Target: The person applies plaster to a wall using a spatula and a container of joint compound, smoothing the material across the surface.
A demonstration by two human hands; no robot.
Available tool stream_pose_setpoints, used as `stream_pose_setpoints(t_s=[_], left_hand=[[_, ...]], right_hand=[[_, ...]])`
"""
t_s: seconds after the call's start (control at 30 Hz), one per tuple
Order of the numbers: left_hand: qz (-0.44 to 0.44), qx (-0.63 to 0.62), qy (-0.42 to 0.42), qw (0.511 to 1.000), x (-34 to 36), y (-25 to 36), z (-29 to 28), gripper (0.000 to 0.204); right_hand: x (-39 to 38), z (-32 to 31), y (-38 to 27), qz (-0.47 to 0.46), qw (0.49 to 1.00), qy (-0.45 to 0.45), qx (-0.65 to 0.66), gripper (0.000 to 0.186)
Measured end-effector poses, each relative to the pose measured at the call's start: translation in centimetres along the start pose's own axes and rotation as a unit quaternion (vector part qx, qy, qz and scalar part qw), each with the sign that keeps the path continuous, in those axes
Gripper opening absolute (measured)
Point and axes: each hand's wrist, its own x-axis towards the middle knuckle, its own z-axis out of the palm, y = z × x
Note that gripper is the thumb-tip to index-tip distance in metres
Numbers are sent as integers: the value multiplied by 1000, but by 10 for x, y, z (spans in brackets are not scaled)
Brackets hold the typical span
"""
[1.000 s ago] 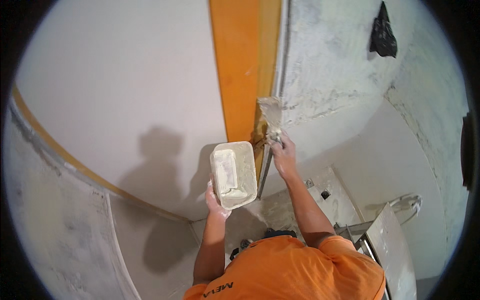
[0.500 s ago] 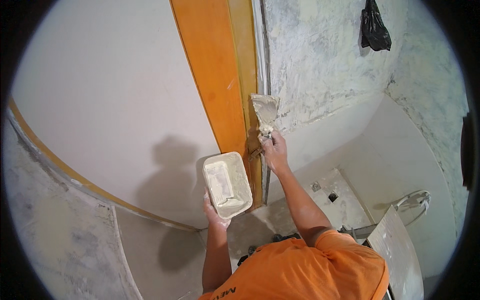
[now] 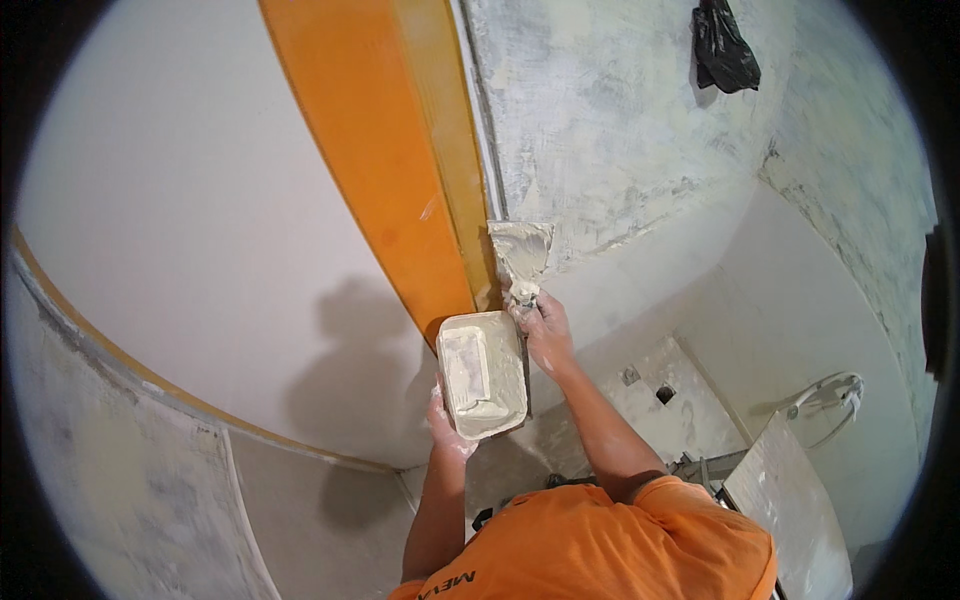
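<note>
My left hand (image 3: 447, 425), white with residue, grips a rectangular plastic tub (image 3: 482, 375) from its left and underside; pale paste coats its inside. My right hand (image 3: 545, 332) is closed on the handle of a putty knife (image 3: 521, 248) just above the tub's upper right. The wide blade carries creamy paste and lies over the edge between a yellow-orange vertical strip (image 3: 355, 130) and a narrow grey trim (image 3: 474, 105), beside the rough plastered wall (image 3: 620, 120).
A smooth white wall (image 3: 160, 200) fills the left. A black plastic bag (image 3: 725, 50) hangs high on the right. Below are a stained floor (image 3: 700, 400) with a dark square opening (image 3: 664, 393), a pale board (image 3: 790, 500) and looped white hose or cable (image 3: 835, 395).
Over the last half second my right hand and the knife have come lower, while the tub has moved right, up close beneath them. The orange strip sits further left in view.
</note>
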Motion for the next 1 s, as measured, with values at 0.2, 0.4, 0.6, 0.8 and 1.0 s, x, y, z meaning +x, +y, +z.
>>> stream_pose_setpoints(t_s=[0.2,0.4,0.6,0.8,1.0], left_hand=[[-71,24,27,997,4,-14,3,56],[-144,-32,38,988,9,-26,39,51],[-201,-48,-33,978,33,-57,67,51],[-197,-68,-145,967,64,-97,84,54],[-187,-62,-55,979,80,-96,151,47]], right_hand=[[-31,-32,-53,87,996,-25,-10,39],[-66,-60,-80,43,993,82,-67,27],[-100,-98,-125,36,967,126,-216,21],[-116,-114,-188,46,921,143,-360,22],[-59,-108,-276,58,853,30,-518,26]])
